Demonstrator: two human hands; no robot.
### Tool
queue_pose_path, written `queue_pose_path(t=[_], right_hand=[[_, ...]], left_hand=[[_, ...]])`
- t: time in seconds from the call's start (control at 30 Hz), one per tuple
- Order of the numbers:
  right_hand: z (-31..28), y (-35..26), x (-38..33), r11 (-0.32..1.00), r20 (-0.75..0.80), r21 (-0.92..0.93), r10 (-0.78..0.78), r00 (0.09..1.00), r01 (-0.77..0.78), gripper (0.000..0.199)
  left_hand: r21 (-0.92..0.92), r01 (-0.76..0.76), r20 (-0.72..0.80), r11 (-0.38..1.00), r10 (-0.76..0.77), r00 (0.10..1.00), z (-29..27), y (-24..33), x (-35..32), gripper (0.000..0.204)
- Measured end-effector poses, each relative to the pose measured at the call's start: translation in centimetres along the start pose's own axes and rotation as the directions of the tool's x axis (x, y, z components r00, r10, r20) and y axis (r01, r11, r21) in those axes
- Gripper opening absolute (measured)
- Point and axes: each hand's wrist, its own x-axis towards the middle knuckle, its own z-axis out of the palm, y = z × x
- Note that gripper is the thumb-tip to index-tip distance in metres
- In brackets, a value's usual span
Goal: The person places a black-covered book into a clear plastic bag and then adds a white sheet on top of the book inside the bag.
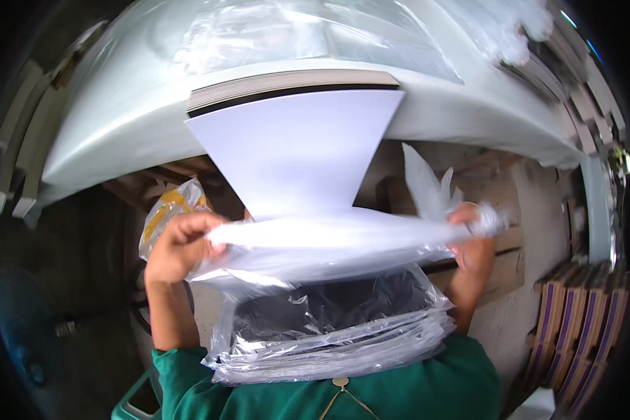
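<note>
A milky, see-through plastic bag (315, 241) is stretched sideways between my two hands. My left hand (185, 241) pinches its left end between thumb and fingers. At the other end my right hand (471, 234), smeared by motion, is closed on the plastic. A white flat board (301, 147) slopes down from the table, and its near end meets the bag; whether it lies inside or behind the plastic I cannot tell. Under the board's far end sits a stack of boards (294, 80) with pale edges. Below my hands, against my body, lies a pile of dark flat panels in clear plastic (329, 329).
A plastic-covered table (119, 119) curves across the far side. A yellow-and-clear plastic package (164, 210) is beside my left hand. White plastic scraps (421, 182) stick up near my right hand. Stacked boards with purple stripes (574, 329) stand at right.
</note>
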Motion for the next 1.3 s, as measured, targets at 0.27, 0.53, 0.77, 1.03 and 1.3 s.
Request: queue_pose_path(t=[0.27,0.53,0.77,1.03,1.3], right_hand=[[-3.5,27.6,-1.6,0.555,0.038,0.492,0.756,0.653,-0.671,0.01],[-3.4,24.7,1.6,0.742,0.091,-0.143,0.669,0.737,-0.656,0.031],[-0.5,7.8,8.1,0.897,0.24,0.395,0.106,0.965,-0.197,0.048],[9.4,2.8,8.1,0.895,0.441,0.376,0.056,0.896,-0.241,0.067],[10.7,2.7,6.9,0.903,0.073,0.362,0.22,0.973,-0.231,0.023]], left_hand=[[-0.657,0.295,-0.07,0.694,-0.446,0.893,-5.7,-26.7,5.0,0.006],[0.318,0.323,-0.238,0.891,-0.255,0.937,-3.4,-23.4,6.9,0.013],[0.568,-0.041,0.313,0.822,-0.17,0.934,3.9,1.8,7.9,0.032],[0.214,-0.327,-0.021,0.921,0.339,0.941,11.2,1.6,8.7,0.014],[0.167,-0.4,-0.222,0.901,0.43,0.875,9.7,0.1,8.0,0.02]])
